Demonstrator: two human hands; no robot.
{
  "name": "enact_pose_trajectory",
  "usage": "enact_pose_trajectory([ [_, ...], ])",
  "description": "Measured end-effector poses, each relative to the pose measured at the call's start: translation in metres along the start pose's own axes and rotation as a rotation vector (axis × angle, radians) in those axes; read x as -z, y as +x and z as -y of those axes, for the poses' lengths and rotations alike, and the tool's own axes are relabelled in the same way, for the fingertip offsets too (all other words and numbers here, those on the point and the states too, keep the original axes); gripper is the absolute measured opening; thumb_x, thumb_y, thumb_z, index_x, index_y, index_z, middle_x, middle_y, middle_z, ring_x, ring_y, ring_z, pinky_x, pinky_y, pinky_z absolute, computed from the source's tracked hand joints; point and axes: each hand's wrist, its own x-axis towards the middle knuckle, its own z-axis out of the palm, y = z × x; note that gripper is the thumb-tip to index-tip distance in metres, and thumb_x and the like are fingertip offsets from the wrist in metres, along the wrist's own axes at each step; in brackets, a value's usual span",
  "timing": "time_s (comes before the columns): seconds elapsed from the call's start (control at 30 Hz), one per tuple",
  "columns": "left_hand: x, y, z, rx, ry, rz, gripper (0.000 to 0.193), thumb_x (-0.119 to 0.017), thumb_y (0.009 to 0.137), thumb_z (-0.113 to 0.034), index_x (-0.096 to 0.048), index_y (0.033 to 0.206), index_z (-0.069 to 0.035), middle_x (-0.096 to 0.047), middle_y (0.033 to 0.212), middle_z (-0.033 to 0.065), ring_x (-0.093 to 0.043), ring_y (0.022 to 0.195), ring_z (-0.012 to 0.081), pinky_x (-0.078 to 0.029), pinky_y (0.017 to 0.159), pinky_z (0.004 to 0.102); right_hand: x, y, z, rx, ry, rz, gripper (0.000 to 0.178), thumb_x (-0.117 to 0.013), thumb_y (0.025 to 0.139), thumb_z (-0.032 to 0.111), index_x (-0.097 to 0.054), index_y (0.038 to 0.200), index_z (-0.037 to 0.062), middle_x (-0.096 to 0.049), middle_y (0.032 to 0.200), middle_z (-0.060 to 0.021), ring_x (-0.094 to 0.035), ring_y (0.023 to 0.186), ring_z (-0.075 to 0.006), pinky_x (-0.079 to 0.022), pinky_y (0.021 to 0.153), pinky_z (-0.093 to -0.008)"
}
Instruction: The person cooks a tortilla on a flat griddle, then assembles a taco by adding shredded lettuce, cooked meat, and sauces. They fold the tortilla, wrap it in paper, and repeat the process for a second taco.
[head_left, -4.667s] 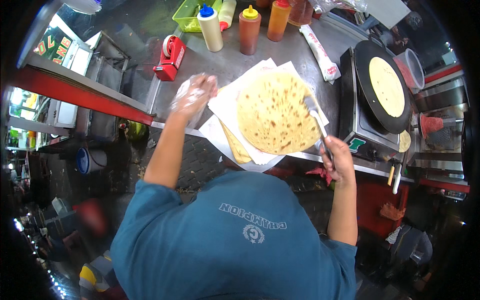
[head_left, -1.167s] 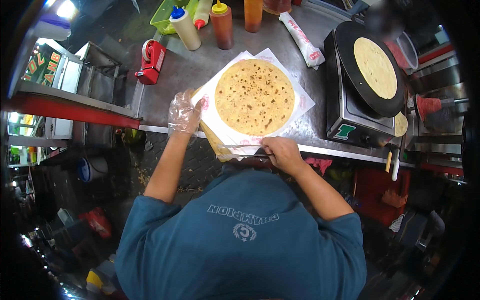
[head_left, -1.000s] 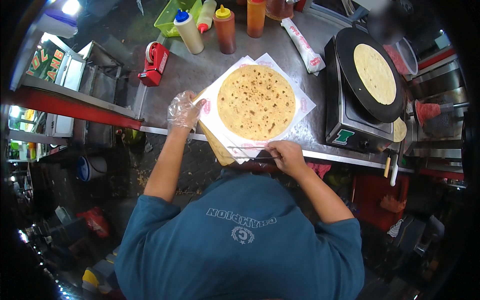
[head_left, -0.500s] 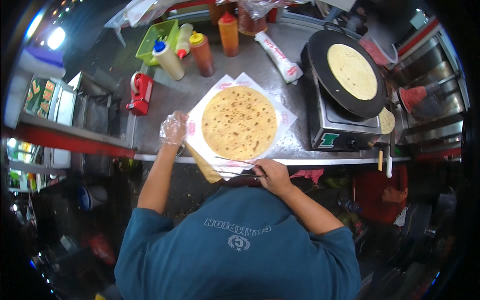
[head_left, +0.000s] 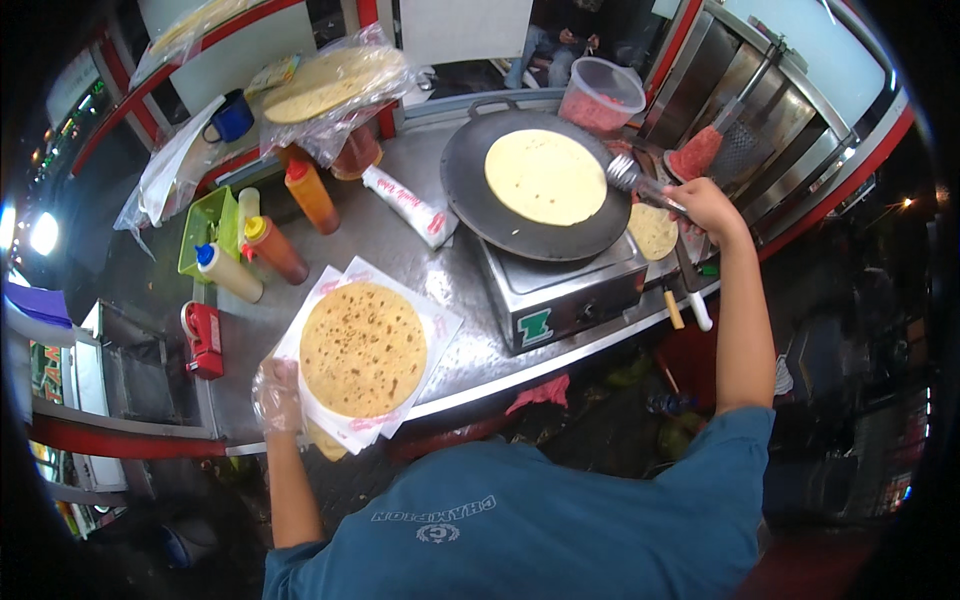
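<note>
My left hand [head_left: 277, 395], in a clear plastic glove, grips the left edge of white wrapping paper [head_left: 443, 322]. On that paper lies a round, brown-spotted flatbread [head_left: 362, 348]. My bare right hand [head_left: 710, 208] is closed round metal tongs [head_left: 648, 186], whose heads are by the right rim of a black round griddle [head_left: 470, 190]. A paler flatbread [head_left: 545, 177] lies on the griddle, above a steel stove [head_left: 560, 300]. Below the tongs, a smaller round flatbread [head_left: 653, 232] sits beside the stove.
Sauce bottles [head_left: 275, 250] and a green basket [head_left: 205, 232] stand at the left. A wrapped roll [head_left: 408, 207] lies behind the paper. Right are a meat cone [head_left: 695, 153], a tub [head_left: 600, 97] and a white-handled knife [head_left: 698, 308]. Behind, a person [head_left: 550, 50] sits.
My right hand has carried the tongs from the near edge of the paper to the griddle's right side. The view has turned right; my left hand is still at the paper.
</note>
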Motion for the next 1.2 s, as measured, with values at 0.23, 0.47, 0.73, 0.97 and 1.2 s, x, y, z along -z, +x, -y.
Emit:
enact_pose_trajectory([
  [0.23,-0.036,-0.023,-0.002,-0.075,0.098,-0.128,0.056,-0.083,0.083,-0.046,-0.065,0.119,-0.006,-0.072,0.098,0.0181,-0.069,0.091,0.0379,-0.055,0.083,0.0490,-0.041,0.130,0.010,0.322,0.189,0.196,0.030,-0.074,0.098,0.031,-0.078,0.109,0.0023,-0.065,0.075,0.0005,-0.049,0.055,-0.0062,-0.038,0.048,-0.0248],
  [0.47,-0.055,-0.018,0.041,0.070,0.026,-0.096,0.049,-0.083,0.084,-0.043,-0.067,0.109,-0.004,-0.070,0.095,0.0118,-0.066,0.090,0.0281,-0.053,0.084,0.0422,0.040,0.105,0.037,0.557,0.430,0.292,0.034,-0.073,0.099,0.031,-0.073,0.119,0.0028,-0.071,0.086,0.0010,-0.056,0.064,-0.0042,-0.042,0.053,-0.0191],
  [0.73,-0.058,-0.016,0.031,0.407,-0.722,0.059,0.067,-0.071,0.095,-0.033,-0.048,0.151,-0.004,-0.062,0.138,0.0177,-0.063,0.119,0.0270,-0.050,0.103,0.0403,0.019,0.123,-0.038,0.189,-0.032,0.143,0.028,-0.068,0.101,0.027,-0.076,0.098,0.0005,-0.061,0.068,0.0002,-0.052,0.053,-0.0068,-0.037,0.046,-0.0283],
  [0.97,-0.032,-0.030,0.003,0.057,-0.136,-0.103,0.033,-0.083,0.083,-0.045,-0.077,0.090,-0.013,-0.072,0.093,0.0102,-0.070,0.092,0.0281,-0.055,0.083,0.0436,-0.173,-0.092,0.010,0.646,0.241,-0.060,0.029,-0.068,0.101,0.016,-0.071,0.125,0.0000,-0.071,0.097,-0.0069,-0.065,0.086,-0.0142,-0.052,0.079,-0.0322],
  [1.2,-0.011,-0.028,0.008,-0.100,-0.084,0.012,0.034,-0.079,0.087,-0.045,-0.076,0.091,-0.011,-0.073,0.097,0.0104,-0.070,0.094,0.0312,-0.055,0.087,0.0464,-0.402,-0.199,0.043,0.538,-0.008,0.053,0.032,-0.070,0.097,0.021,-0.073,0.128,0.0096,-0.062,0.081,-0.0171,-0.062,0.072,-0.0354,-0.051,0.069,-0.0445],
])
